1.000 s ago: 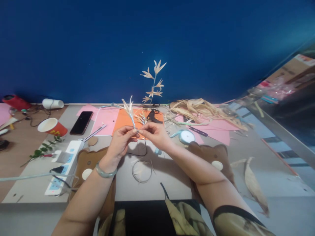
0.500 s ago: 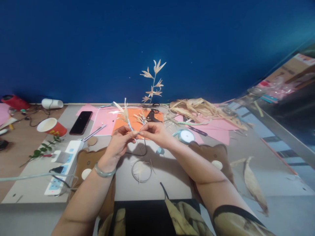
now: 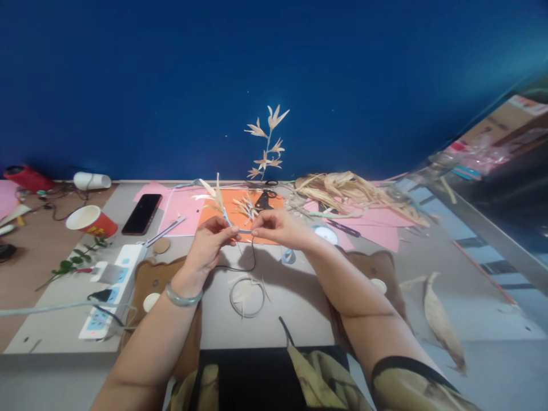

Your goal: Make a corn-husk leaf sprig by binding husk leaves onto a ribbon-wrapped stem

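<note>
My left hand (image 3: pixel 208 245) pinches the stem of a small sprig of dried straw leaves (image 3: pixel 213 196), which leans up and to the left above the orange paper (image 3: pixel 222 214). My right hand (image 3: pixel 276 226) pinches the end of a thin pale-blue strip (image 3: pixel 245 231) that runs from the sprig's stem to its fingers. Both hands are closed and held above the grey table (image 3: pixel 274 308). A green bangle (image 3: pixel 183 298) sits on my left wrist.
A straw-leaf branch (image 3: pixel 268 142) stands against the blue wall. A husk pile (image 3: pixel 346 191), pink paper (image 3: pixel 184 208), black scissors (image 3: pixel 264 201), a tape roll (image 3: pixel 326 235), a phone (image 3: pixel 141 213), a red cup (image 3: pixel 89 221), a power strip (image 3: pixel 112 288) and a wire ring (image 3: pixel 247 297) lie around.
The sprig has tilted from upright to leaning left. My right hand has drawn away to the right, stretching the blue strip between the two hands.
</note>
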{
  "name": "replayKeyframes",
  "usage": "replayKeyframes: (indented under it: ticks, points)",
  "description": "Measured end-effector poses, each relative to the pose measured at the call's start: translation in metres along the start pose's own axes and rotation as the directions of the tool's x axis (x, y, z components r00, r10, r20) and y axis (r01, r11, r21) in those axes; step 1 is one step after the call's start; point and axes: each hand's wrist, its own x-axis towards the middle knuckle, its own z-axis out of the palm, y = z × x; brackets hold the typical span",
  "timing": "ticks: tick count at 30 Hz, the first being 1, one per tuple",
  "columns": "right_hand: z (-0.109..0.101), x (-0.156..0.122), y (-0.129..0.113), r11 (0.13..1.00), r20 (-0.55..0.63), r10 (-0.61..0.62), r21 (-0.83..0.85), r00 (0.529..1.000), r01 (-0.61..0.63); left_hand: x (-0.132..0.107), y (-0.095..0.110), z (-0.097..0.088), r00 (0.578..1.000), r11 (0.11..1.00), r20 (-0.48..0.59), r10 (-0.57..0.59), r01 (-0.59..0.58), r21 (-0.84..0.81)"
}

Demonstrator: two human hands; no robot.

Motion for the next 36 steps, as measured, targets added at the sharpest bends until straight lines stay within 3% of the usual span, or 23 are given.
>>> replayKeyframes:
  ticks: [7,9,12,14,20,25,30,36]
  points:
    - [-0.031,0.010,0.003,0.984,0.263,0.015,-0.173,0.965,0.031,-0.001,-0.001,0.005,0.999,0.992,0.001,-0.033,0.033,0.119]
    - [-0.039,0.015,0.009,0.958,0.214,0.018,-0.284,0.977,0.044,0.001,-0.001,0.004,0.999,0.992,-0.035,-0.039,0.043,0.117]
    - [-0.046,0.027,0.023,0.902,-0.025,0.009,-0.432,1.000,-0.019,0.003,-0.001,0.002,0.997,0.992,-0.063,-0.053,0.060,0.113]
    - [-0.046,0.036,0.035,0.862,-0.117,0.012,-0.502,0.993,-0.069,0.004,-0.003,0.002,0.996,0.990,-0.064,-0.069,0.076,0.117]
    - [-0.042,0.062,0.064,0.722,-0.175,0.064,-0.672,0.983,-0.166,0.006,-0.008,0.001,0.992,0.985,-0.087,-0.097,0.108,0.134]
    - [-0.026,0.074,0.065,0.785,-0.128,0.070,-0.605,0.989,-0.133,0.007,-0.008,0.001,0.989,0.981,-0.101,-0.104,0.118,0.151]
    - [-0.008,0.090,0.063,0.635,-0.164,0.180,-0.734,0.970,-0.242,0.009,-0.011,0.000,0.990,0.983,-0.100,-0.096,0.110,0.147]
    - [0.001,0.105,0.061,0.504,-0.247,0.315,-0.774,0.916,-0.382,0.009,-0.010,0.000,0.989,0.988,-0.113,-0.094,0.107,0.114]
